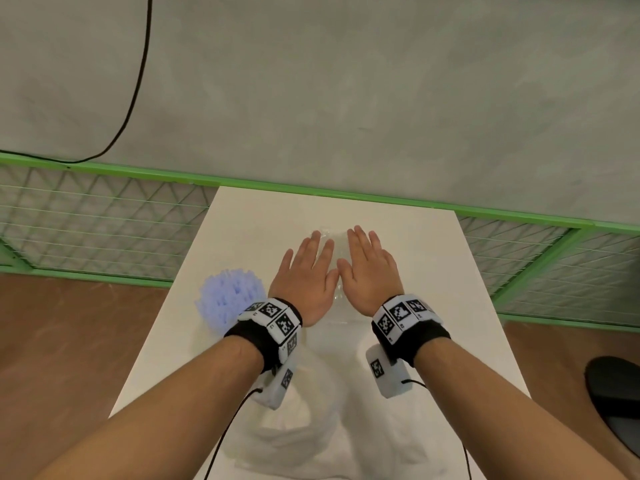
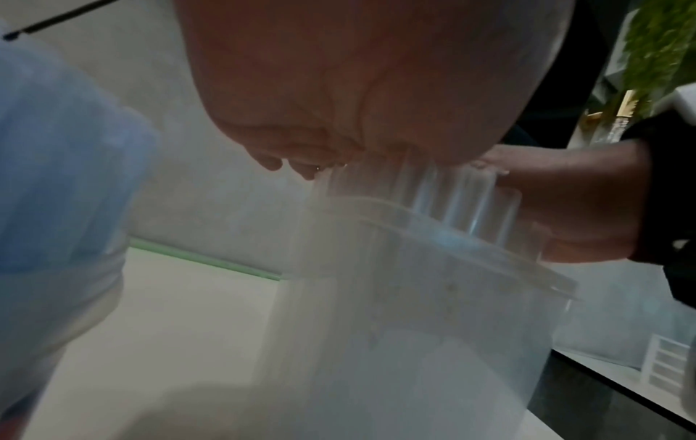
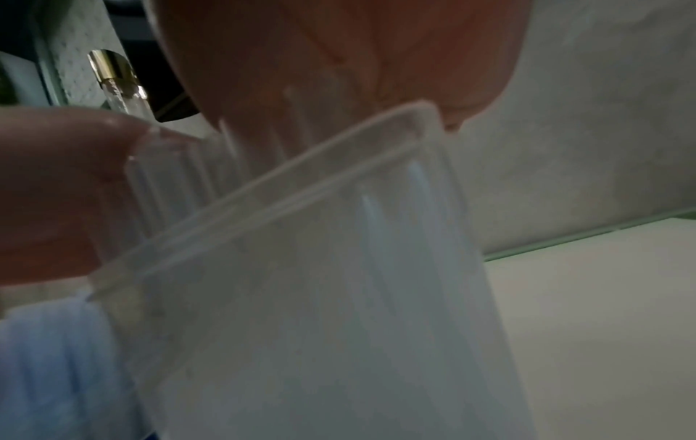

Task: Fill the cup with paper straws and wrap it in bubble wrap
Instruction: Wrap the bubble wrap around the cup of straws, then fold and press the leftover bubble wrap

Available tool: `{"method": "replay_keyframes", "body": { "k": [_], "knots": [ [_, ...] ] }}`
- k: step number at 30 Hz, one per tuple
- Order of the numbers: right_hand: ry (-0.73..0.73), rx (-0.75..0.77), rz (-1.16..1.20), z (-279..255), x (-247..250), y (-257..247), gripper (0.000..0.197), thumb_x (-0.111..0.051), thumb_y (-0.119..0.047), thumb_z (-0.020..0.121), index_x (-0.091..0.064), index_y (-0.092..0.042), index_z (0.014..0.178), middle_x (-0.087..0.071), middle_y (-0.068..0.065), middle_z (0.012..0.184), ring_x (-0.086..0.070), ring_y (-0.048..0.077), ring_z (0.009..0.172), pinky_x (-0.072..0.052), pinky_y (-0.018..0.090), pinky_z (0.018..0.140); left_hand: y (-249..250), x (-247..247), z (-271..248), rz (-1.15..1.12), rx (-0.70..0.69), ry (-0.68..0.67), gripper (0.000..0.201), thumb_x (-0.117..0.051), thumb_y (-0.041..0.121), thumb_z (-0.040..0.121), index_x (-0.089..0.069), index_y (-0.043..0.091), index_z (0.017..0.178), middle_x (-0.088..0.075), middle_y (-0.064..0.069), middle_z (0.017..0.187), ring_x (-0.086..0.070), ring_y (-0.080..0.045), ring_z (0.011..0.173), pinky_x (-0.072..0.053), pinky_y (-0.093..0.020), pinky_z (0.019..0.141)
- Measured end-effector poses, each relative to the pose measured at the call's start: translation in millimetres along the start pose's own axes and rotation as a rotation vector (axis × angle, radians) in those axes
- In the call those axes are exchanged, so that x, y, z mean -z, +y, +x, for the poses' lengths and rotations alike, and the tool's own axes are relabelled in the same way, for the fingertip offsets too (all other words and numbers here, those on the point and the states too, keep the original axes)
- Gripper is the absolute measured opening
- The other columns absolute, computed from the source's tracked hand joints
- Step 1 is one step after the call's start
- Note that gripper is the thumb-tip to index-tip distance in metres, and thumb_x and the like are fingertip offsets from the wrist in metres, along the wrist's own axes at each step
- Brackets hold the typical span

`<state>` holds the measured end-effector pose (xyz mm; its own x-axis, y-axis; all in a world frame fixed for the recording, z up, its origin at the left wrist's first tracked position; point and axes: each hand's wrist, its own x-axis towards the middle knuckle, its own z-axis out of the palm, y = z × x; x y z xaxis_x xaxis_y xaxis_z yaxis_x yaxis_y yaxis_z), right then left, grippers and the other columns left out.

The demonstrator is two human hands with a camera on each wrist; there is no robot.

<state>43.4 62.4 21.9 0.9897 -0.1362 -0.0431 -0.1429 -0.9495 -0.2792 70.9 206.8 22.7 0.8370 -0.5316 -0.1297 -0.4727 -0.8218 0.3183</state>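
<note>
Blue straws (image 1: 230, 299) at 9 o'clock of left hand (image 1: 306, 277). Both hands flat, fingers straight, pressing straw tops side by side; right hand (image 1: 369, 271) at 3. Head view hides the cup (image 2: 414, 312); wrist views show it clear, upright on table (image 1: 450, 306), beneath palms.

A clear plastic cup (image 2: 414, 312) stands upright on the table, packed with pale translucent straws (image 2: 463, 193) rising above its rim. Crumpled clear bubble wrap (image 1: 298, 417) lies nearer the person.
</note>
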Motion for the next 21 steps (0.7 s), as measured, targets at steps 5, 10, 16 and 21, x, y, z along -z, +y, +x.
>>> {"method": "replay_keyframes", "body": {
  "k": [5, 10, 16, 21],
  "knots": [
    [-0.075, -0.042, -0.038, 9, 7, -2, 0.057, -0.018, -0.041, 0.104, -0.001, -0.026, 0.156, 0.007, -0.012, 0.163, 0.011, 0.015, 0.15, 0.001, 0.045, 0.121, 0, 8, 11, 0.074, 0.022, -0.045, 0.058, -0.008, 0.045, 0.104, 0.008, 0.026, 0.156, 0.021, 0.003, 0.163, 0.015, -0.014, 0.151, 0.008, -0.04, 0.123],
    [0.155, 0.009, 0.281, -8, 30, 6, 0.052, -0.035, -0.046, 0.102, -0.025, -0.035, 0.152, -0.006, -0.015, 0.163, 0.001, 0.014, 0.15, -0.007, 0.047, 0.115, 0, 24, -10, -0.095, 0.015, 0.02, 0.065, -0.02, 0.059, 0.1, 0.004, 0.037, 0.156, 0.02, 0.0, 0.163, 0.01, -0.018, 0.152, 0.001, -0.039, 0.124],
    [0.518, 0.171, 0.644, -102, 41, 21, 0.032, -0.055, -0.001, 0.08, -0.058, -0.029, 0.097, -0.059, -0.005, 0.103, -0.056, 0.004, 0.083, -0.041, 0.013, 0.071, -14, 20, -121, -0.256, 0.009, 0.332, 0.023, -0.055, 0.033, 0.092, -0.065, 0.029, 0.112, -0.038, -0.002, 0.137, -0.05, -0.019, 0.104, -0.043, -0.031, 0.087],
    [0.085, 0.084, 0.649, -152, -9, 24, 0.025, -0.063, -0.007, 0.084, -0.064, -0.031, 0.089, -0.062, -0.013, 0.086, -0.053, 0.009, 0.054, -0.041, 0.015, 0.059, -44, -38, -194, -0.154, 0.293, 0.203, 0.017, -0.061, 0.035, 0.078, -0.072, 0.035, 0.091, -0.055, -0.008, 0.128, -0.059, -0.035, 0.103, -0.051, -0.041, 0.086]
  ]
}}
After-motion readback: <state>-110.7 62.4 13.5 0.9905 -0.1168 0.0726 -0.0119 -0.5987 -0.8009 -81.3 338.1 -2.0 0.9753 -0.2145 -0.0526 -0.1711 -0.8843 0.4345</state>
